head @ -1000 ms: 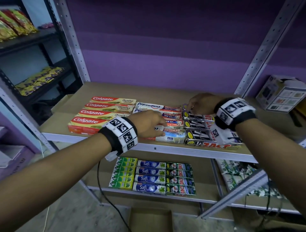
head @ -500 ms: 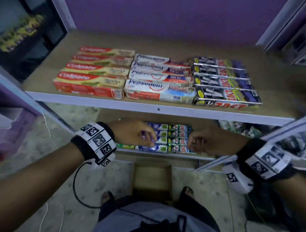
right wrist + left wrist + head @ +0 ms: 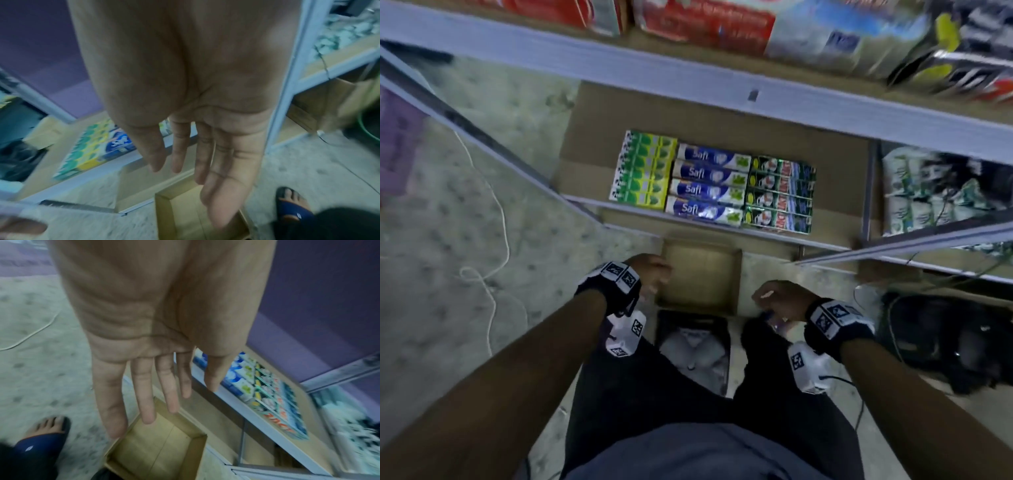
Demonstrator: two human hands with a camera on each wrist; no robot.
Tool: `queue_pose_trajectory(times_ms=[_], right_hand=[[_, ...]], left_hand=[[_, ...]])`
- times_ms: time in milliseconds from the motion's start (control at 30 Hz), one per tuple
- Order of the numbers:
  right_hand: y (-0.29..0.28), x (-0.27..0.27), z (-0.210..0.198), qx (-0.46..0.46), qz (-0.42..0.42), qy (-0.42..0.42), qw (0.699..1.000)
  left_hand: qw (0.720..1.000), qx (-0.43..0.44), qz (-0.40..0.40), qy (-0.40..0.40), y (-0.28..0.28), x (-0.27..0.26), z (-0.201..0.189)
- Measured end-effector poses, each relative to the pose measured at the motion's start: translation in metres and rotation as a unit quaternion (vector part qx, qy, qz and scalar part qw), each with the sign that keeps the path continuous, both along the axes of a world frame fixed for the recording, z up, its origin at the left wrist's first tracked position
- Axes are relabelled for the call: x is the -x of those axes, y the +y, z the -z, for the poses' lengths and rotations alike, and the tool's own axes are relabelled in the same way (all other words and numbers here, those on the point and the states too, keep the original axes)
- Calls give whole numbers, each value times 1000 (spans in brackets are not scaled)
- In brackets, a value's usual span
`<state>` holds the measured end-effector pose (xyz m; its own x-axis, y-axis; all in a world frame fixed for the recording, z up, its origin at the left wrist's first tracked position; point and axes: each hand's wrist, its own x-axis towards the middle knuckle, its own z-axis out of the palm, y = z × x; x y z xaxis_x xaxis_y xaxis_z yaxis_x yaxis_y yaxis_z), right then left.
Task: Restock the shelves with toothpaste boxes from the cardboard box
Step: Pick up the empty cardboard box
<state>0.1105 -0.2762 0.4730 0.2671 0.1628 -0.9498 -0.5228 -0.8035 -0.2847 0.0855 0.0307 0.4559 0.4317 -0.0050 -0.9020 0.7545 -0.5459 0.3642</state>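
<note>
An open cardboard box [image 3: 700, 274] sits on the floor in front of the lower shelf, and its brown inside [image 3: 156, 444] [image 3: 185, 216] shows no toothpaste boxes. My left hand [image 3: 654, 274] hangs over its left rim with fingers straight [image 3: 164, 402], holding nothing. At the box's right side my right hand [image 3: 774, 298] is lowered, fingers extended and empty [image 3: 185, 170]. The lower shelf carries rows of green-yellow boxes [image 3: 643, 171], blue Safi boxes [image 3: 709, 186] and dark green boxes [image 3: 779, 195]. Red and blue boxes [image 3: 705, 24] line the upper shelf, blurred.
The upper shelf's grey front edge [image 3: 756, 99] juts out above the box. A white cable [image 3: 496, 212] lies on the floor at left, and a black bag [image 3: 945, 342] at right. My feet in blue sandals [image 3: 41, 443] [image 3: 292, 204] flank the box.
Both hands have come down from the upper shelf's toothpaste rows to the cardboard box on the floor. The head view has tilted down.
</note>
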Motion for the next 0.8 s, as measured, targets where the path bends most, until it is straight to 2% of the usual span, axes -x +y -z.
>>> queue_pose_trajectory(times_ms=[133,233,367,567,733,800], right_hand=[[-2,7,65,22,145,29,989],[3,6,116,37,188,1,981],[13,1,185,58,203,-9,977],[18,7,299,82,64,-53,993],[16,1,376,127,0,-66,990],[11,-1,402,148,19,-74,986]], left_hand=[[997,-46,-51,16,6,16,69],[994,-30,-66,76,14,18,125],[989,-43,-101,99,24,21,203],[982,-42,-142,115,32,25,304],[984,-57,-138,95,31,28,387],[988,-64,-122,69,33,31,415]])
